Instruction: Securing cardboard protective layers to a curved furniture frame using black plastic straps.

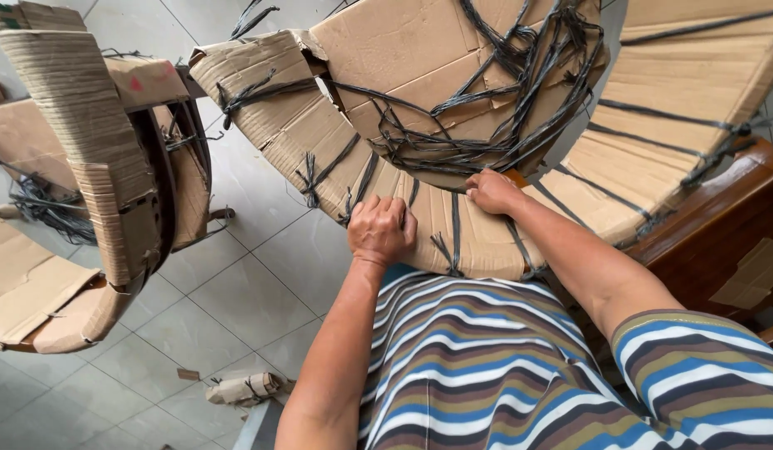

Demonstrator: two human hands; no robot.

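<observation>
Left hand (381, 229): fingers curled tight, gripping the near edge of the cardboard wrapping (478, 237).
Right hand (493, 192): fingers bent together, pressed on the cardboard wrapping just right of the left hand.
Cardboard wrapping: curved, directly above the person's striped shirt (486, 367), bound with black straps (486, 108).
Wooden furniture (720, 225): right of the cardboard wrapping.
Second wrapped piece (95, 167): well left of it, on the tiled floor (236, 292).

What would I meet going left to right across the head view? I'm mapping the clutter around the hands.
Cardboard-wrapped chair → small cardboard bundle on the floor → left hand → right hand → brown wooden furniture.
</observation>
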